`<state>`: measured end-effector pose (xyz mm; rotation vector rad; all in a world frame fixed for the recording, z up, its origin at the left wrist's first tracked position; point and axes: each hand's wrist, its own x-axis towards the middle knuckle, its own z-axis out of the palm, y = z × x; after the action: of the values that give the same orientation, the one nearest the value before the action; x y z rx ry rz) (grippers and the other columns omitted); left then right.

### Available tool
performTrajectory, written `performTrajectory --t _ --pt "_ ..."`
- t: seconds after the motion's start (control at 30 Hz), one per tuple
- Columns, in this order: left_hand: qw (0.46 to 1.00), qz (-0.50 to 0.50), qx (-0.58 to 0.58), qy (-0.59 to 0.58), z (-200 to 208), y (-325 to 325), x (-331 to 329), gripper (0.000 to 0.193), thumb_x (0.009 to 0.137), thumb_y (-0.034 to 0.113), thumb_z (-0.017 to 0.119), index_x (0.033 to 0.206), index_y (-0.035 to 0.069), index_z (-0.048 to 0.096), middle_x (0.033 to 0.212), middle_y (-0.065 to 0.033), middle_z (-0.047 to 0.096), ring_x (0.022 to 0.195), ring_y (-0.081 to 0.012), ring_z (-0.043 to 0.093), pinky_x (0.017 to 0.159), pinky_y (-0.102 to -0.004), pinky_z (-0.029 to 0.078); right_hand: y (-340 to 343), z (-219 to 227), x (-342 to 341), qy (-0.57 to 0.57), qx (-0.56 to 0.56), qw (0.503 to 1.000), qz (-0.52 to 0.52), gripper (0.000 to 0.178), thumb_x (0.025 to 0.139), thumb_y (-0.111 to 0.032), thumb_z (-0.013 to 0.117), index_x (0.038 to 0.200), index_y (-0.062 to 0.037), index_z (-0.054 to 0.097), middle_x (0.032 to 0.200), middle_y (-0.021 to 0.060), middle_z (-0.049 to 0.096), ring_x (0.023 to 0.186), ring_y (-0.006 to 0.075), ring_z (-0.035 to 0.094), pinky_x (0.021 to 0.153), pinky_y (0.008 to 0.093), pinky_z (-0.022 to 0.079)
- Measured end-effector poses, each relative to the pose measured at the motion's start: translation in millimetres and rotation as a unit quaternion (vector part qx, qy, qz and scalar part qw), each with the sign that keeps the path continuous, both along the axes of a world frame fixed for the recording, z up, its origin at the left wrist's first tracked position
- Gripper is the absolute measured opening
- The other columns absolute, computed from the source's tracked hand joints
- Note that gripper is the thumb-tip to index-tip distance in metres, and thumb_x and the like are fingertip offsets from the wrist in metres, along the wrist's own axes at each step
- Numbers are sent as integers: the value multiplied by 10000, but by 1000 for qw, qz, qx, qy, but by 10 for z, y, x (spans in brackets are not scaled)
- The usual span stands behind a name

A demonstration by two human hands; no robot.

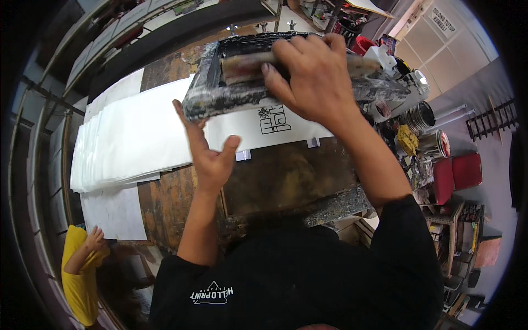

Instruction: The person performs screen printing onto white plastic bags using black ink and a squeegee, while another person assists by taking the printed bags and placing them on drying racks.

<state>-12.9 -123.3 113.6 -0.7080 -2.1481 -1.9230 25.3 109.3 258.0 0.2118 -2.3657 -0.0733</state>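
Left hand (212, 165), thumb and fingers apart, is at the near-left corner of a grey-smeared rectangular screen frame (220, 103); contact is hard to tell. Right of it, a black-printed white sheet (275, 120) lies partly under the frame. Beyond, the right hand (316, 77) clamps a worn wooden squeegee (239, 64). Probably the frame-lifting step; next calls for clearing the print without smudging.

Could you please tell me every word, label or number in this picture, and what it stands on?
I won't copy wording, but lettering stands on:
White sheet: black block lettering beside a small motif.
Black shirt: white lettering with a triangle.
White sign, upper right: dark capitals.
Cans: any labels too small to read.
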Motion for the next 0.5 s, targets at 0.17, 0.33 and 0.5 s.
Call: performTrajectory --t 0.17,0.33,0.5 --pt "813 62 -563 133 -375 22 142 1180 925 780 646 1661 -76 302 1745 -308 253 1663 -421 157 1283 -710 -74 131 271 -320 47 -11 999 14 377 975 -457 690 1000 -81 710 898 104 690 882 318 670 876 470 417" --pt "875 25 -474 98 -456 190 36 1024 989 738 587 1576 -92 466 1655 -261 469 1633 -378 294 1288 -701 -89 201 640 -592 15 -1 1000 3 426 984 -483 651 946 -63 705 831 126 684 793 314 642 844 470 451" --pt "948 118 -278 96 13 372 -411 534 996 276 776 1378 -82 672 1377 -243 716 1408 -399 609 1333 -635 36 212 809 -682 -47 -61 997 -24 539 1036 -503 529 693 -95 614 636 50 586 574 200 512 733 435 468"
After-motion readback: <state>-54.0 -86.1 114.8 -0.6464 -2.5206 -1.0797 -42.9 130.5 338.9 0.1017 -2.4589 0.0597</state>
